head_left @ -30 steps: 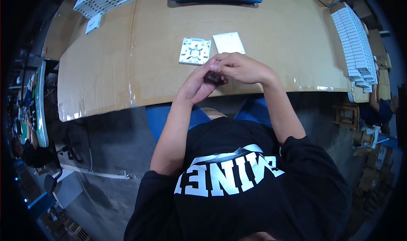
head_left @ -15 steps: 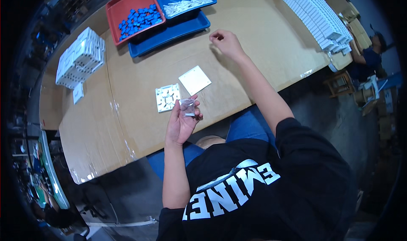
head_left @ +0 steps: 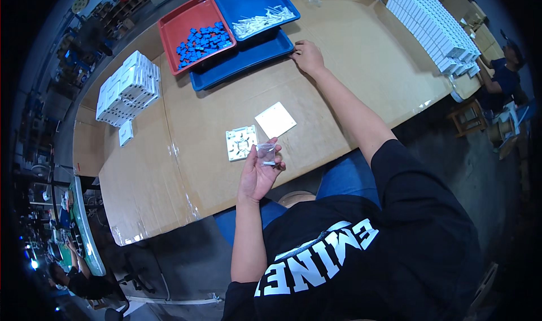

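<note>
My left hand [head_left: 258, 180] is closed around a small clear plastic bag [head_left: 265, 153], held over the near edge of the table. A small white piece shows at the bottom of the bag. Just beyond it lie an open white plastic box half [head_left: 241, 143] with moulded inner parts and a flat white square cover [head_left: 275, 119]. My right hand [head_left: 309, 57] reaches far out, its fingers curled together at the right end of the lower blue tray [head_left: 243, 61]. Whether they touch the tray or hold something small is hidden.
A red tray [head_left: 169, 27] holds blue clips; a blue tray [head_left: 226, 2] beside it holds white slender pieces. White boxes [head_left: 127, 89] are stacked at left, with a single small one [head_left: 126, 133] before them. A long white stack [head_left: 432, 27] stands far right, near another person [head_left: 505, 72].
The whole view has shifted, so the table appears farther right and lower. My right hand has come closer to the lower blue tray's right end. The left hand still holds the bag.
</note>
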Demonstrator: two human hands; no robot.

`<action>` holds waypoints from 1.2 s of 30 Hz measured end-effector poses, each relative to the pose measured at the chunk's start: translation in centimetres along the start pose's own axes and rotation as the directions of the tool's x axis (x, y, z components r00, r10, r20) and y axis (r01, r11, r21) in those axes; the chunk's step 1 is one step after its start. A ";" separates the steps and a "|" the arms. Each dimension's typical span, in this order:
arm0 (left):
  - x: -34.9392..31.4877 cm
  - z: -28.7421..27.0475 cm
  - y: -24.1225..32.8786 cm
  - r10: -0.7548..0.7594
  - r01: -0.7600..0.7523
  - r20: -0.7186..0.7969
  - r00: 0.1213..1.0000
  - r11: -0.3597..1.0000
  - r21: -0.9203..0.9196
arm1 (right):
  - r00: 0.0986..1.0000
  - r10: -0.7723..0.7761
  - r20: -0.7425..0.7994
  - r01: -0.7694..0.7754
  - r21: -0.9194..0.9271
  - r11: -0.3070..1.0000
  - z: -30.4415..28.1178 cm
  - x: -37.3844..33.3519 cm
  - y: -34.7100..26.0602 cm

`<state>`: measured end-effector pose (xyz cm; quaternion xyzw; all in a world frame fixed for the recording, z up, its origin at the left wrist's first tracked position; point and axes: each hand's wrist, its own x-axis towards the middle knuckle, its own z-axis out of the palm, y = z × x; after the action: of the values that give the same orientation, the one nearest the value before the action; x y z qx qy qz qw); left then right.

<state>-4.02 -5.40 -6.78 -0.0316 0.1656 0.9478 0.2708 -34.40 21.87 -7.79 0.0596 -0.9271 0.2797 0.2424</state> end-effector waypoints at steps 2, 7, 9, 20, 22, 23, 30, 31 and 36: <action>0.1 0.2 -0.2 -0.019 0.019 0.017 1.000 1.000 -0.011 | 1.000 0.018 -0.006 -0.018 -0.002 1.000 -0.1 0.1 0.7; -0.3 -0.2 -0.1 0.007 -0.007 0.015 1.000 1.000 -0.007 | 0.979 0.149 -0.136 -0.145 0.042 0.989 -2.1 -1.1 0.7; 0.0 -0.2 -0.2 0.001 -0.001 0.002 1.000 1.000 -0.005 | 0.949 0.254 -0.189 -0.189 0.305 0.933 -4.7 -2.7 1.1; 0.0 -0.3 -0.1 0.002 -0.002 -0.038 0.999 1.000 0.008 | 0.894 0.266 0.360 -0.288 0.917 -0.275 -17.5 -10.3 -10.7; -0.2 -0.3 -0.2 0.022 -0.022 -0.012 1.000 1.000 -0.001 | 0.891 0.229 0.393 -0.310 0.893 -0.325 -17.4 -10.6 -10.8; -0.2 -0.3 -0.3 0.025 -0.025 -0.015 1.000 1.000 -0.004 | 0.889 0.227 0.397 -0.315 0.891 -0.326 -17.3 -10.7 -10.9; -0.2 -0.1 -0.3 0.028 -0.027 -0.014 1.000 1.000 0.004 | 0.858 0.213 0.467 -0.402 0.869 -0.288 -15.7 -12.4 -10.6; -0.1 0.0 -0.3 0.029 -0.028 -0.009 1.000 1.000 0.003 | 0.847 0.206 0.490 -0.426 0.858 -0.287 -15.5 -12.6 -10.5; -0.1 -0.1 -0.2 0.028 -0.028 -0.020 0.999 1.000 0.006 | 0.797 0.137 0.588 -0.494 0.766 -0.411 -15.2 -14.5 -11.3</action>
<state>-3.77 -5.30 -6.89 -0.0382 0.1717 0.9506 0.2557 -12.58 20.40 1.71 -0.0218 -0.3173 0.9421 -0.1066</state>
